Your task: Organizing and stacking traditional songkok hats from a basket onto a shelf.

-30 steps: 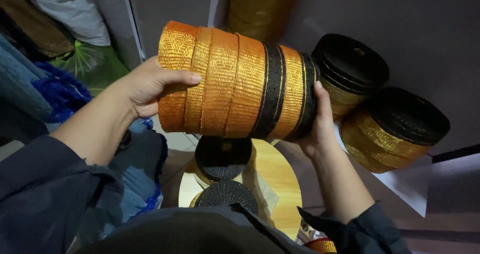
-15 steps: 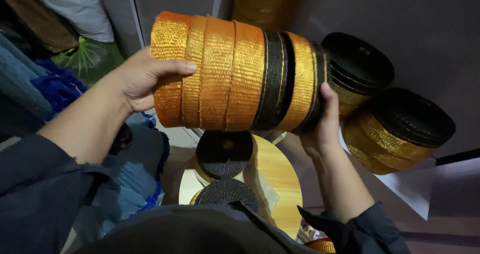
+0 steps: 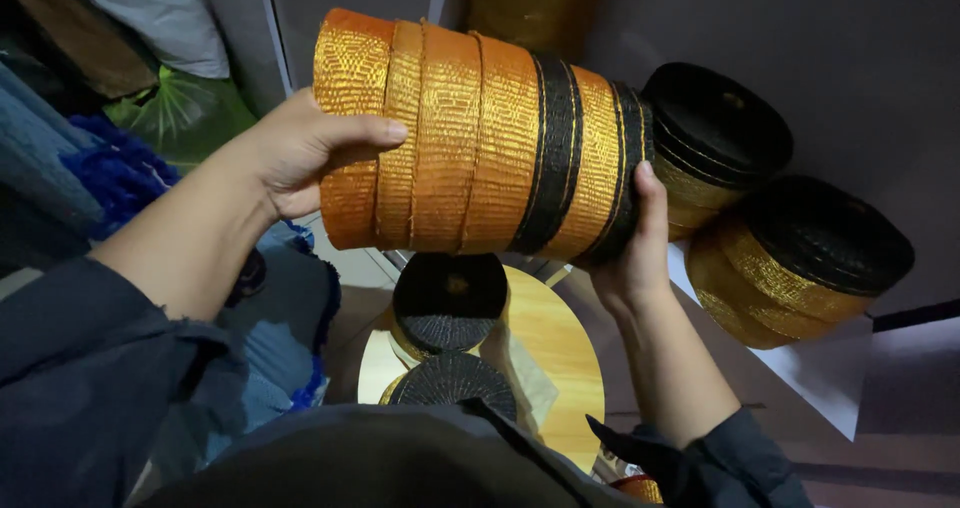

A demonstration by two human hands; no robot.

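Head view, one frame. Roll stack (image 3: 480, 138): a row of ribbon rolls, orange-gold with two black bands toward the right, held sideways in the upper centre of the frame, off any surface. Left hand (image 3: 295, 158): at the stack's left end, thumb across the front, fingers clamped on the outer roll. Right hand (image 3: 630, 243): at the stack's right end, fingers pressed up against the last roll; only one finger shows clearly. Two gold rolls with black tops (image 3: 790, 248): right of the stack, leaning against a grey wall, the nearer one just beside the right hand. Black spools (image 3: 450, 298): lower centre, below the stack, on a round wooden table (image 3: 550, 348). Blue cloth (image 3: 110, 168): left edge.
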